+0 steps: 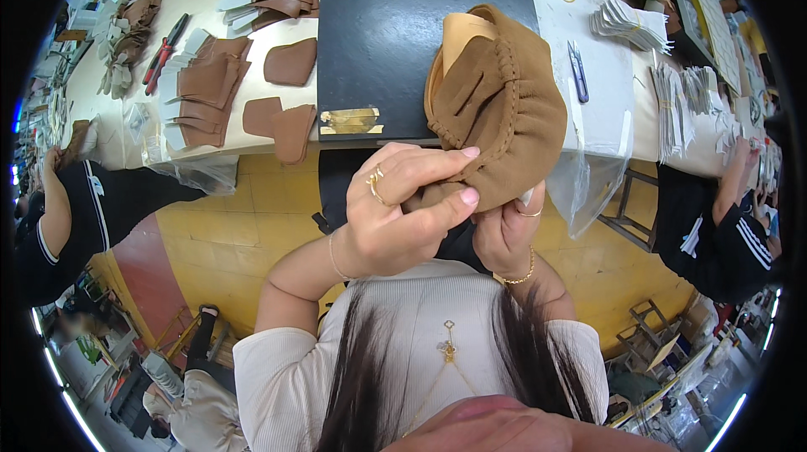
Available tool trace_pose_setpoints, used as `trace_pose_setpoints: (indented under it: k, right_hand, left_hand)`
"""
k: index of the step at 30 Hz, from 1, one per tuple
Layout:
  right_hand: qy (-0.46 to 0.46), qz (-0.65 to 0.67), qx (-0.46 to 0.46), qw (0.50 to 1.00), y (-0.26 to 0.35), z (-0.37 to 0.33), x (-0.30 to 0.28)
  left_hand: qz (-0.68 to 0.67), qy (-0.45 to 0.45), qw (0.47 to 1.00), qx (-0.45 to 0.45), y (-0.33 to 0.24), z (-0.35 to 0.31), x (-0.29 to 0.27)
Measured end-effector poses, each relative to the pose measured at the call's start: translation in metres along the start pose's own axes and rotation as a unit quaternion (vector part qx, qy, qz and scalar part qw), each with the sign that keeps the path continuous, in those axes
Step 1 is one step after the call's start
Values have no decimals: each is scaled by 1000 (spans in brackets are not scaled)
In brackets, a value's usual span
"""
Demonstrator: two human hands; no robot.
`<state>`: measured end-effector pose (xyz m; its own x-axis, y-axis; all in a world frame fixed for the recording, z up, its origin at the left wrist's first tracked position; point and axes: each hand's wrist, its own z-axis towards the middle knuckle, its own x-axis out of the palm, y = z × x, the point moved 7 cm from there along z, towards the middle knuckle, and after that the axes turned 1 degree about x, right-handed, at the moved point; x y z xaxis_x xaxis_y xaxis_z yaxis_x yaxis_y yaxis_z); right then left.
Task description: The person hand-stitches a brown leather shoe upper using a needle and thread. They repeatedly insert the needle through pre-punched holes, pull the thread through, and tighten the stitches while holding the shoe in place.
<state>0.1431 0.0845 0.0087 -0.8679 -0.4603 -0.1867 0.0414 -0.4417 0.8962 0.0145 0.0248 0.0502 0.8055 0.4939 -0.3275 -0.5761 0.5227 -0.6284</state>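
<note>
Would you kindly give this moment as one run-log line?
left hand: fingertips touching brown stitched piece | right hand: holding its near end | nearby: black mat, snips right of mat

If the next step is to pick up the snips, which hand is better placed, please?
Probably the right hand: it is nearer the snips, which lie right of the brown shoe upper. The left hand is farther away. Both hold the upper.

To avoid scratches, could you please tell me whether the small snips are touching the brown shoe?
Apart: the head view shows a strip of pale tabletop between the snips and the right edge of the brown shoe.
</note>
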Motion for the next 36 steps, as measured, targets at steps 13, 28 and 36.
trace_pose_setpoints:
  k: [13,28,36]
  right_hand:
    - [44,3,40,998,-2,-13,-3]
    - [45,98,184,977,-4,-31,-2]
    - [9,187,225,956,-3,-40,-5]
  left_hand:
    - [-14,2,1000,-6,-3,-5,1]
    - [-12,35,999,22,-5,-10,12]
    - [-7,55,997,50,-10,-11,22]
